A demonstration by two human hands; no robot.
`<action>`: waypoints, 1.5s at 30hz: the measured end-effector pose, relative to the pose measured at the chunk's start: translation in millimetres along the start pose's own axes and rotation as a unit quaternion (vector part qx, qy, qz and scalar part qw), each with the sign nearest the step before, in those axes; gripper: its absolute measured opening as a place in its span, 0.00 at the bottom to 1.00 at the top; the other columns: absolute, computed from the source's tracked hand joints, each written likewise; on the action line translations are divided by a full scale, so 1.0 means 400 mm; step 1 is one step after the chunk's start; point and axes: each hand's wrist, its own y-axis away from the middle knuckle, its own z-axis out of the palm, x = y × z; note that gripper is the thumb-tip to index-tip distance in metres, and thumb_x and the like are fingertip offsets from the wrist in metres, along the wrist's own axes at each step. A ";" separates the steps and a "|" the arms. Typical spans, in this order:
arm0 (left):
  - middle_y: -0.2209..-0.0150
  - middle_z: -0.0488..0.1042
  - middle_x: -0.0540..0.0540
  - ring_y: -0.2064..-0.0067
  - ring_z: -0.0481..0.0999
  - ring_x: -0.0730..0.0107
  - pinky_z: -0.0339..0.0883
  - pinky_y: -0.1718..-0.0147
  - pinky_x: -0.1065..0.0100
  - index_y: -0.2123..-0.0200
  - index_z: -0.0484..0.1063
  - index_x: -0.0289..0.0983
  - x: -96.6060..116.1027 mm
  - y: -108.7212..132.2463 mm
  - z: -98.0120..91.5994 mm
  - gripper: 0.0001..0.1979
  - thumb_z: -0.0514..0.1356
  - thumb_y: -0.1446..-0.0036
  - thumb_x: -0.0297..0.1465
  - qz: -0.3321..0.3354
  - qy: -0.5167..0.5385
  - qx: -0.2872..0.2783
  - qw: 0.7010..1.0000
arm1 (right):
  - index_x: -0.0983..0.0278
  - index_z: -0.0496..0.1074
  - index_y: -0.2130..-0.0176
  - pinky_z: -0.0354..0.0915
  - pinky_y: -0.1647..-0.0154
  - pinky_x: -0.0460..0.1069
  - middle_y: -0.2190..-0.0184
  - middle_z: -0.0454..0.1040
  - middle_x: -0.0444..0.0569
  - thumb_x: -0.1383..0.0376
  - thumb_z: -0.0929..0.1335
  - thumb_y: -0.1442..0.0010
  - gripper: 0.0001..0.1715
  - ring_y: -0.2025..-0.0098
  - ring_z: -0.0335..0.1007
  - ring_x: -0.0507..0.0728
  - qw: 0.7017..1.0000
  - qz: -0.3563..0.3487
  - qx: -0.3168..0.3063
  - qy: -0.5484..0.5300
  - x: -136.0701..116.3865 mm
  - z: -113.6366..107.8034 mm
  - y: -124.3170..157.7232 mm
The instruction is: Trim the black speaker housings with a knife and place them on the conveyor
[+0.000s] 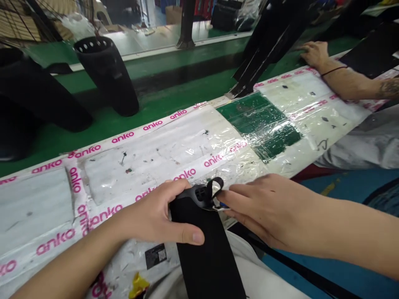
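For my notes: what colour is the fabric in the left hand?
The fabric is black; head view.

Tube point(199, 253) over workbench point(156, 141), before conveyor point(149, 104)

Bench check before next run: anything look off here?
The white anko-printed wrap looks worn: a green patch shows through wrinkled clear film, with dark specks stuck on the white. The black sleeve in the left hand looks intact.

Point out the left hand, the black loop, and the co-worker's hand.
Left hand point(149, 211): head view, back of the hand.
Black loop point(217, 181): head view, top of the curve.
Co-worker's hand point(314, 54): head view, knuckles.
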 end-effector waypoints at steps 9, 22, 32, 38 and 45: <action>0.60 0.76 0.49 0.57 0.75 0.58 0.70 0.64 0.65 0.57 0.71 0.42 0.013 0.002 0.038 0.27 0.77 0.52 0.47 -0.047 -0.009 0.068 0.997 | 0.56 0.64 0.41 0.72 0.70 0.48 0.63 0.79 0.45 0.58 0.64 0.25 0.15 0.66 0.79 0.57 0.940 0.188 0.189 -0.211 -0.119 0.062 0.091; 0.43 0.68 0.41 0.34 0.63 0.46 0.59 0.33 0.46 0.51 0.71 0.43 -0.036 -0.020 0.038 0.27 0.75 0.46 0.48 0.069 -0.080 0.088 0.990 | 0.56 0.63 0.43 0.58 0.73 0.45 0.68 0.62 0.38 0.38 0.76 0.41 0.40 0.73 0.54 0.50 0.571 0.321 0.179 -0.734 -0.090 0.171 0.112; 0.49 0.63 0.44 0.42 0.67 0.50 0.69 0.50 0.57 0.58 0.66 0.42 -0.037 0.004 0.030 0.22 0.72 0.43 0.46 0.145 -0.016 0.088 0.985 | 0.55 0.62 0.46 0.55 0.76 0.44 0.70 0.64 0.35 0.37 0.77 0.42 0.39 0.79 0.54 0.45 0.541 0.263 0.134 -0.788 -0.149 0.172 0.053; 0.64 0.60 0.52 0.65 0.60 0.67 0.56 0.68 0.65 0.67 0.60 0.41 -0.041 0.006 -0.017 0.22 0.72 0.56 0.37 0.145 -0.099 0.033 0.984 | 0.52 0.66 0.40 0.71 0.67 0.50 0.62 0.77 0.47 0.49 0.60 0.22 0.19 0.66 0.75 0.57 0.818 0.212 0.185 -0.503 -0.170 0.137 0.054; 0.63 0.59 0.51 0.63 0.59 0.65 0.55 0.65 0.63 0.64 0.61 0.41 -0.068 -0.017 -0.013 0.23 0.72 0.57 0.35 0.212 -0.087 0.025 0.973 | 0.65 0.64 0.45 0.61 0.78 0.50 0.65 0.76 0.48 0.69 0.54 0.22 0.14 0.71 0.75 0.56 0.957 0.084 0.274 -0.045 -0.111 0.128 0.015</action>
